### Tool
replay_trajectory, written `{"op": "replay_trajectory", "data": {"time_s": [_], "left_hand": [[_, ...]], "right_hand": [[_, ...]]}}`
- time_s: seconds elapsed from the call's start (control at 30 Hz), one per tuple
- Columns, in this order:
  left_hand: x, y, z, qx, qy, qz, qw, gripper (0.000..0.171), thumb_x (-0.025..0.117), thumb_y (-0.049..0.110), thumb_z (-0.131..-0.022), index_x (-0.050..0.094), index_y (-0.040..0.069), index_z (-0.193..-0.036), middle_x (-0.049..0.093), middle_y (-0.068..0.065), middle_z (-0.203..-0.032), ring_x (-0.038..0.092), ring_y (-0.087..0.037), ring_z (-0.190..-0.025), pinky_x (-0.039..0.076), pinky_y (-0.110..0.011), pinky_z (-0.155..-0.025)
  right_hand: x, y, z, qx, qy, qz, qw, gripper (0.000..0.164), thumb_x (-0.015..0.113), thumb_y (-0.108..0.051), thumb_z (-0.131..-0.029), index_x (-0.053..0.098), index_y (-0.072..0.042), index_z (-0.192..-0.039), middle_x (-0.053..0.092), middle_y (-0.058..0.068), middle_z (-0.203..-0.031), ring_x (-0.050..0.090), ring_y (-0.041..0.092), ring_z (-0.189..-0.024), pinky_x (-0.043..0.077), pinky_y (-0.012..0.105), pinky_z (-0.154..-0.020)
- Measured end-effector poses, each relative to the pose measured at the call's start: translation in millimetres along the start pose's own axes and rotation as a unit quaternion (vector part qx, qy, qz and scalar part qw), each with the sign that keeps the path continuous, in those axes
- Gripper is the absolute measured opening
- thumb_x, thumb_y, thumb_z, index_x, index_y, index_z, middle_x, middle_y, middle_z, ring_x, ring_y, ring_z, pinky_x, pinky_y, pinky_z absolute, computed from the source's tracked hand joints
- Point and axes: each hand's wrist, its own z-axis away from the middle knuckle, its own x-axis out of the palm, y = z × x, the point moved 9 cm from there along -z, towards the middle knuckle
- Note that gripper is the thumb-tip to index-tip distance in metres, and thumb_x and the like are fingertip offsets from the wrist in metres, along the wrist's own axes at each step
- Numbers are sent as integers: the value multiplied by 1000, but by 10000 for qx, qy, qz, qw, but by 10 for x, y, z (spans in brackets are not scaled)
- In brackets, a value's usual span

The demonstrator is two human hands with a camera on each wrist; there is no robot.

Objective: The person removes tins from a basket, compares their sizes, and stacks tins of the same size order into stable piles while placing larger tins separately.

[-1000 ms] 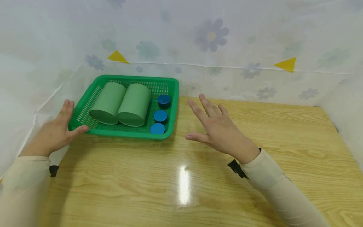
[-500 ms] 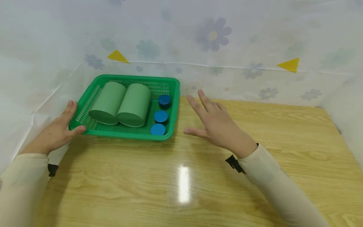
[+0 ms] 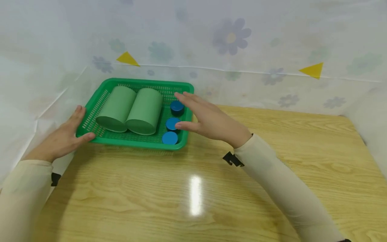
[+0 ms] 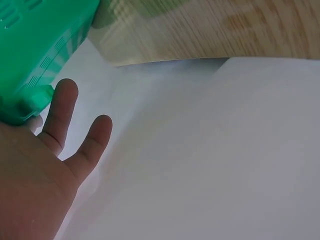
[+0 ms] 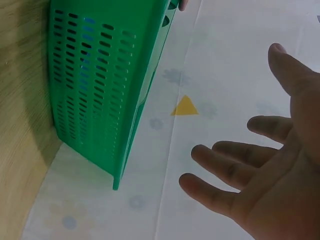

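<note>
Right hand [image 3: 210,121] has moved left over the right rim of the green slotted plastic basket [image 3: 139,144]; fingers extended, nothing held. Left hand [image 3: 65,138] at basket's left end, fingers spread. Basket's at the wood-grain table [image 3: 136,195]'s left rear, containing two smooth green cylinders [image 3: 144,109], lying, and three blue-topped discs [image 3: 170,138]. Right wrist view, unlike head, shows outer right wall, fingers apart from it.

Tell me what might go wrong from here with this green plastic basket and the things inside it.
The two pale green cylinders lie on their sides in the green plastic basket, so they might roll if it tips.
The right hand hangs over the blue-topped round discs and could knock them.
The left hand is spread open at the basket's left end, so its hold may be too loose to steady a lift.
</note>
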Motion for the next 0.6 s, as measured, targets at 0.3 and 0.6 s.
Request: {"op": "replay_trajectory", "data": {"time_s": [0.3,0.6], "left_hand": [[54,20,4,-101,-82,-24,9999,92,52,42,-105,-17,14,-160,-26,-6,-163,-9,-49,-147,6,-74,-110],[28,81,-23,-154,-92,-80,9998,92,51,45,-105,-17,14,-160,-25,-6,-164,-7,-50,-147,9,-76,-108]], "right_hand": [[225,-60,-316,-335,-349,-497,9976,76,60,-49,-100,28,-19,-162,31,0,-163,27,17,-149,28,34,-116],[379,-13,-415,-255,-700,-784,9941,66,68,-34,-99,41,-15,-155,51,2,-147,51,14,-129,43,32,-104]]}}
